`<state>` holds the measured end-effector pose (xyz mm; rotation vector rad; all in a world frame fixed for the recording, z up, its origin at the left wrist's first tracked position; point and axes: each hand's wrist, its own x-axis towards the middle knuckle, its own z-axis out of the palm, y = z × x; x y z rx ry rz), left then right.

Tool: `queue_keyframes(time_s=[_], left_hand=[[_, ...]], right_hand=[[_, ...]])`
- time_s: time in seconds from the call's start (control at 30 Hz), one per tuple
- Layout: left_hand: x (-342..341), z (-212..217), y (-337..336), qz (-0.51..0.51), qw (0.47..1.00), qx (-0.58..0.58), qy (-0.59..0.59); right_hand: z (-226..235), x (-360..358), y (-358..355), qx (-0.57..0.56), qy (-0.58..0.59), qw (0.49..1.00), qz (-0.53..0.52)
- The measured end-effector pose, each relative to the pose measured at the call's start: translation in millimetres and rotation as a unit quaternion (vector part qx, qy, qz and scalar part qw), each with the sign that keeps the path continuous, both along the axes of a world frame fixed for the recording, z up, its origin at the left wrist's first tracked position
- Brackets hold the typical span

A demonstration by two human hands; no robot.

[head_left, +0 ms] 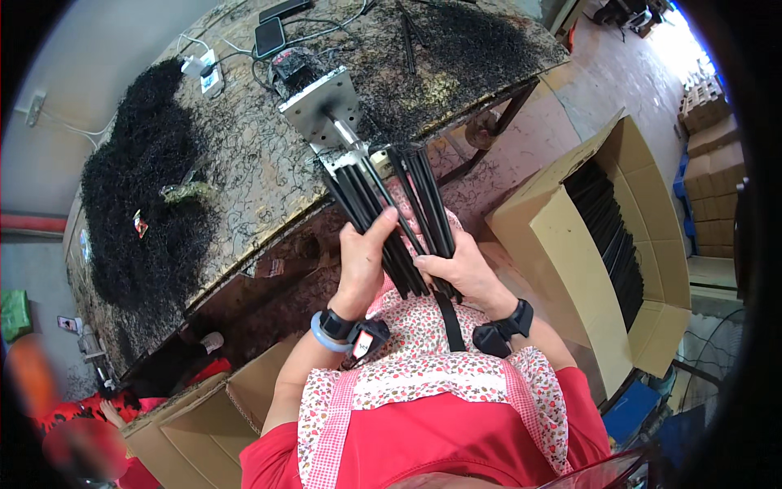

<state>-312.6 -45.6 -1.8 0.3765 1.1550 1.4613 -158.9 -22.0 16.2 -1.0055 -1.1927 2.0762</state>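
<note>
1. Seen from above the person's own head, a red top and a floral apron with a pink checked bib [423,383] fill the lower middle; both wrists wear black bands.
2. The left hand [362,261] has its fingers closed around a bundle of long, thin black rods [391,228], thumb lying along them.
3. The right hand [460,269] is closed on the same bundle from the other side, lower down, so the rods fan upward between the two hands, above the lap.
4. The upper ends of the rods reach a grey metal fixture with a flat square plate [322,106] mounted at the near edge of the tabletop; whether they touch it is hard to tell.
5. To the right, an open brown cardboard box [554,244] on the floor is already lined with a dense row of like black rods [611,236], so a good share appears done, with room left in it.
6. At lower left, more plain brown cardboard boxes [204,416] stand open.
7. The mottled, worn tabletop [252,163] carries a large heap of black curly shavings [147,187] on its left and more at the far right.
8. Farthest back lie two dark phones [270,36] and a white plug block with cables [201,69]; stacked brown cartons [713,163] stand far right.
</note>
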Motion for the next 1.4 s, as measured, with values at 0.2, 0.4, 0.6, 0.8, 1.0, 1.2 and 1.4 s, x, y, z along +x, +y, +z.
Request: queue_keyframes(time_s=[0.2,0.4,0.6,0.8,1.0,1.2,1.4], left_hand=[[-2.1,-18.9,21.1,-0.010,1.000,-0.015,-0.013],[-14.3,-22.3,33.8,0.001,1.000,0.002,-0.001],[-7.0,-20.4,22.5,0.007,0.998,-0.021,0.059],[-22.1,-18.1,49.3,-0.008,0.994,0.014,0.110],[-11.3,-10.9,40.1,0.000,0.998,-0.029,0.050],[-1.3,-8.3,29.8,0.026,0.999,-0.022,0.011],[-39.0,-24.1,35.1,-0.025,0.999,-0.044,0.003]], right_hand=[[-17.8,-8.0,28.3,0.020,-0.011,1.000,0.010],[-30.1,-8.1,27.9,0.074,-0.069,0.994,0.036],[-21.4,-3.7,28.3,0.068,-0.084,0.994,0.028],[-17.0,0.6,58.6,0.018,-0.044,0.997,0.068],[-27.5,1.4,31.4,0.156,-0.140,0.973,0.094],[-17.1,-1.2,37.4,-0.027,-0.050,0.998,0.042],[-19.5,-12.2,43.8,-0.085,-0.012,0.994,0.069]])
